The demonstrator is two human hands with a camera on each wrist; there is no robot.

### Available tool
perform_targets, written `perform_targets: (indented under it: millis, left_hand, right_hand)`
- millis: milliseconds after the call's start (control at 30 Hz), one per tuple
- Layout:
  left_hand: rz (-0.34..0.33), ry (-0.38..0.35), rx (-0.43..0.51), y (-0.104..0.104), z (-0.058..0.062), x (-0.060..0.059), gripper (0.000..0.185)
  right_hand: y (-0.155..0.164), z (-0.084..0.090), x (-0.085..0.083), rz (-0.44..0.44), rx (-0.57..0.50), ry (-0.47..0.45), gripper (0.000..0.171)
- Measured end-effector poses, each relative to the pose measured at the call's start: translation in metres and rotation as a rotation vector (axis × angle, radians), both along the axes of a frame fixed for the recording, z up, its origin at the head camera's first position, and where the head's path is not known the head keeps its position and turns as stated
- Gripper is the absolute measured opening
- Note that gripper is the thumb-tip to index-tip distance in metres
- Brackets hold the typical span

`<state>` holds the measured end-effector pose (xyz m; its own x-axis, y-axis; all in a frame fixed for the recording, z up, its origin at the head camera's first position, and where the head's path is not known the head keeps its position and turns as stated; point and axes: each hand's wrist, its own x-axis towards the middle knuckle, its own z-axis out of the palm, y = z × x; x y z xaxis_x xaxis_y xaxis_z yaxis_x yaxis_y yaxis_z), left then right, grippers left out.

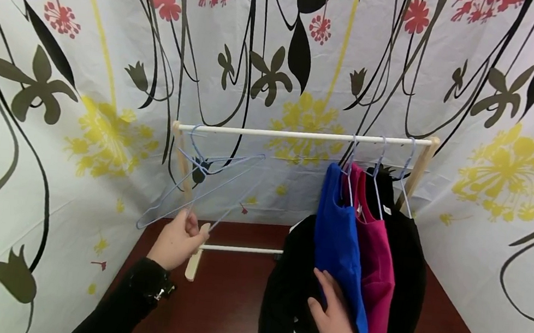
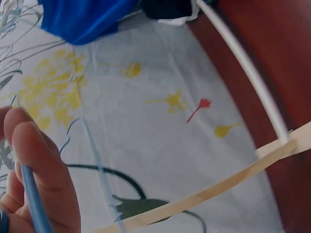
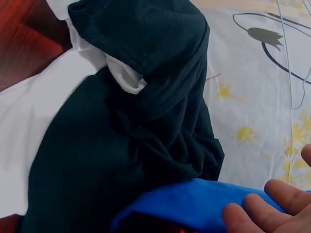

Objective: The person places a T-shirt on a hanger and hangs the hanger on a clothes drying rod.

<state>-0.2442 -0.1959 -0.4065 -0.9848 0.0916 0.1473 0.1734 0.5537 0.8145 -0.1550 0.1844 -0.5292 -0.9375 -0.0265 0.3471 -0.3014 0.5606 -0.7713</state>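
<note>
My left hand (image 1: 178, 240) pinches a light blue wire hanger (image 2: 34, 199) between thumb and fingers, below the rail's left end. A second thin blue wire line (image 2: 97, 160) shows beyond the fingers in the left wrist view. My right hand (image 1: 333, 314) lies with its fingers extended against the front of a blue garment (image 1: 340, 235). That garment hangs on the rack's right half, with a magenta garment (image 1: 375, 278) and a black garment (image 1: 408, 276) behind it. Beside the right hand is a dark garment (image 3: 87, 155) with white cloth (image 3: 29, 121).
The small wooden rack has a white top rail (image 1: 271, 133), a lower bar (image 1: 242, 249) and a left foot (image 1: 193, 265). It stands on a dark red-brown table (image 1: 222, 299). A flower-printed curtain (image 1: 239, 196) surrounds the table at the back and sides.
</note>
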Motion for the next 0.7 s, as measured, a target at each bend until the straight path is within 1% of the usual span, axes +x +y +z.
perform_targets:
  millis: [67, 167, 333, 467, 533, 600, 700]
  left_hand:
    - [-0.011, -0.019, -0.022, 0.002, -0.009, 0.004, 0.037]
    - [-0.037, -0.052, -0.012, 0.005, -0.022, 0.007, 0.037]
    - [-0.077, -0.112, 0.020, 0.007, -0.043, 0.009, 0.034]
    - [-0.091, -0.145, 0.021, 0.006, -0.062, 0.011, 0.034]
    - [-0.094, -0.161, 0.026, 0.007, -0.071, 0.012, 0.034]
    - [-0.098, -0.163, 0.021, 0.010, -0.079, 0.012, 0.035]
    - [-0.103, -0.164, 0.022, 0.014, -0.087, 0.012, 0.034]
  right_hand:
    - [0.000, 0.000, -0.001, 0.006, -0.008, -0.011, 0.060]
    - [-0.002, -0.002, -0.004, 0.013, -0.005, -0.014, 0.062]
    - [-0.008, -0.003, -0.009, 0.022, 0.024, 0.019, 0.063]
    - [-0.019, 0.000, -0.017, 0.014, 0.056, 0.063, 0.064]
    - [-0.025, 0.002, -0.022, 0.021, 0.097, 0.102, 0.065]
    - [-0.033, 0.005, -0.029, 0.045, 0.156, 0.122, 0.064]
    - [-0.048, 0.010, -0.044, 0.111, 0.275, 0.103, 0.059]
